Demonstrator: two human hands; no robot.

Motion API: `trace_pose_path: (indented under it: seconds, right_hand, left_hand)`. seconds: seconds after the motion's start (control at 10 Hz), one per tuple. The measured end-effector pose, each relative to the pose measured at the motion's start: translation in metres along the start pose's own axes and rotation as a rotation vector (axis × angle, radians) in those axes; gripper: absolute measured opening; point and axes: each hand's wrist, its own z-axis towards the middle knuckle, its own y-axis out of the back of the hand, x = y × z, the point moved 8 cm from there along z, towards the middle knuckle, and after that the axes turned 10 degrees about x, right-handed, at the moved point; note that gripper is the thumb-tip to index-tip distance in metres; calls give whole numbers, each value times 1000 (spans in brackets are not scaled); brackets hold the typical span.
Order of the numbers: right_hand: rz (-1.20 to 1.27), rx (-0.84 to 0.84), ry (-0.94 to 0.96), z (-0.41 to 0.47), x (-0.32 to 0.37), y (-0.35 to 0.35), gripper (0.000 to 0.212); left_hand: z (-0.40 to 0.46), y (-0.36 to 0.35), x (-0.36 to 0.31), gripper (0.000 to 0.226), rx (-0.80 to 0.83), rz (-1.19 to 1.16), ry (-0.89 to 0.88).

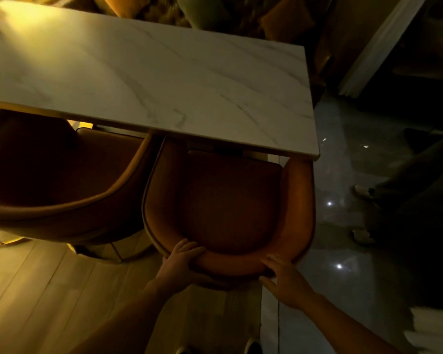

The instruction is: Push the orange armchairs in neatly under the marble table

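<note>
I have both hands on the curved backrest of the right armchair (230, 200); my left hand (182, 261) wraps the padded rim, fingers over the top and thumb under the outer side; my right hand (284, 279) lies on the rim just to the right, fingers spread along the top and outer face, so it grasps the same backrest, though more loosely. The chair sits at the near right end of the marble table (149, 80); the front of its seat is already tucked beneath the table's near edge, while the back half stands out toward me. The left armchair (62, 175) stands just beside it, also partly under the tabletop, its right arm close to my chair's left arm; I cannot tell whether they touch.

To do this push well, I judge that I should drive evenly through both hands, straight toward the far side, so the chair does not swivel into its neighbour; the right arm sits near the table's right corner, so I would watch that it stays inside the end of the top. I would keep the force low and steady, since the floor changes from wood planks (36, 290) on the left to glossy tile (343, 175) on the right and the legs may catch at the join; I would stop once the backrest sits near the edge and parallel to it.
</note>
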Motion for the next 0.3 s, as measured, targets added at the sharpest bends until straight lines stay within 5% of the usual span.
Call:
trace_pose_path:
  seconds: [0.1,0.2,0.3]
  right_hand:
    - [87,-19,31,-4,23,4,49]
    - [113,-59,61,-5,50,20,19]
    - [128,-28,84,0,79,35,13]
  left_hand:
    - [-13,8,1,76,-21,-96,-39]
    - [-27,28,-4,15,-85,-101,-105]
    - [-49,56,-8,22,-169,-32,-103]
